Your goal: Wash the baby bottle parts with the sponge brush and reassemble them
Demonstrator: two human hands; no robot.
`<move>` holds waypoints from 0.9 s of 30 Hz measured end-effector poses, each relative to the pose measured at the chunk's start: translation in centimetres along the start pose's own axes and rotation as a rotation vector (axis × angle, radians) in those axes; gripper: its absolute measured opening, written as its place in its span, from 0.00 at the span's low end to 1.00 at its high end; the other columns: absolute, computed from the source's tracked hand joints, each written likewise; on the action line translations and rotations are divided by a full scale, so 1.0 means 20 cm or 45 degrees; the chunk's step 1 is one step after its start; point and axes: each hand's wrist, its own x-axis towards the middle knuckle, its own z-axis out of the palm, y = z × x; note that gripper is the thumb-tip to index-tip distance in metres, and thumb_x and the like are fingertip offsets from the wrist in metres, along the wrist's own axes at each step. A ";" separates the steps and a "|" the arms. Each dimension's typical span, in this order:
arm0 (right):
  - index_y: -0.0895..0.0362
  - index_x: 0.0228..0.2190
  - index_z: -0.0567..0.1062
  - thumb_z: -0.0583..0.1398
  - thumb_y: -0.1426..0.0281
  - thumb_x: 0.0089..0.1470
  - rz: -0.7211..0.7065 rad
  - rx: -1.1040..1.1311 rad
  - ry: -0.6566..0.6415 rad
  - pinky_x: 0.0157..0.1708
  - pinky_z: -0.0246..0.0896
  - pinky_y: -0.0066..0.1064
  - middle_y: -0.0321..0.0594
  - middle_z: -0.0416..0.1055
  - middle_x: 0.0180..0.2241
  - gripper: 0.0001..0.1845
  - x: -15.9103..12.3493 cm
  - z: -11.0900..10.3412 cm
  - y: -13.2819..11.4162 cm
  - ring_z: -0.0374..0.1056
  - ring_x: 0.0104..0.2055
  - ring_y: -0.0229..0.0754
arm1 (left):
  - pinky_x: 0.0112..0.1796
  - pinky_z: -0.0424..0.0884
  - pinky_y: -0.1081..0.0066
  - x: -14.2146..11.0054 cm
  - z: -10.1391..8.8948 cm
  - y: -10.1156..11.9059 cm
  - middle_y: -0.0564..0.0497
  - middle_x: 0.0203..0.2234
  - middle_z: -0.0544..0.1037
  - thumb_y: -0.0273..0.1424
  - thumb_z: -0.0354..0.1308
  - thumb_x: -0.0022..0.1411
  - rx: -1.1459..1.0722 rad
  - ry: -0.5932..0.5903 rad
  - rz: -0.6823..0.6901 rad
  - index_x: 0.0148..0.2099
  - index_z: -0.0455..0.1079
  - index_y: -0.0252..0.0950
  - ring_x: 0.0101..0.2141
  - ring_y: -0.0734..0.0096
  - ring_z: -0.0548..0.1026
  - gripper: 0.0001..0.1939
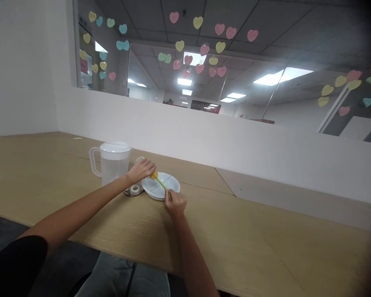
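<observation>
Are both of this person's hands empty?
No, the right hand grips a green stick, and the left hand is at its yellow end.

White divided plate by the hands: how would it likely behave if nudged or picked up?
The plate is wide and shallow, so a nudge would probably slide it along the table rather than tip it. Its shiny surface may feel slippery. It is likely stiff, since its rim keeps an even, round outline.
</observation>
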 end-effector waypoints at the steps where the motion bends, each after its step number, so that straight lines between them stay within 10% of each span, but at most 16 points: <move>1: 0.58 0.20 0.72 0.53 0.66 0.60 0.002 -0.001 0.000 0.22 0.41 0.28 0.35 0.64 0.13 0.19 0.00 0.00 0.00 0.56 0.16 0.32 | 0.43 0.62 0.61 0.00 0.00 0.00 0.41 0.37 0.72 0.20 0.42 0.64 0.009 -0.017 -0.009 0.42 0.67 0.32 0.41 0.60 0.69 0.13; 10: 0.58 0.19 0.72 0.53 0.66 0.60 0.017 0.003 -0.012 0.22 0.41 0.28 0.35 0.63 0.13 0.20 -0.01 0.00 0.03 0.56 0.16 0.32 | 0.43 0.60 0.63 0.03 -0.04 0.21 0.44 0.35 0.72 0.22 0.42 0.65 0.001 0.048 0.221 0.42 0.66 0.34 0.39 0.62 0.68 0.12; 27: 0.57 0.19 0.73 0.52 0.63 0.60 0.111 -0.143 -0.022 0.22 0.42 0.27 0.35 0.63 0.13 0.22 -0.04 0.02 0.11 0.56 0.16 0.33 | 0.35 0.60 0.63 0.18 0.10 0.06 0.40 0.33 0.74 0.19 0.49 0.61 0.138 -0.085 -0.048 0.38 0.70 0.29 0.34 0.61 0.71 0.09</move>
